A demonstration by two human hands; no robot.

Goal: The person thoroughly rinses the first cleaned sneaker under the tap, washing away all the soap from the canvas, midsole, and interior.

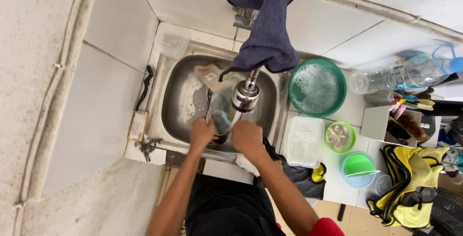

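Hands: 2 over steel sink (173, 101) | left hand (201, 132) + right hand (247, 137) both gripping 1 teal-green scrubbing sponge (221, 113) | 1 round green soapy basin (317, 87) | 1 dark blue cloth (267, 24) on tap.

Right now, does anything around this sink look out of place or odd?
A dark blue cloth is draped over the tap, hanging down onto the faucet head above both hands. An empty plastic bottle lies on its side on the counter.

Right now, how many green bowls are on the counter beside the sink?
2. A big green bowl of suds stands right beside the sink; a small green bowl stands nearer the person. More may be hidden.
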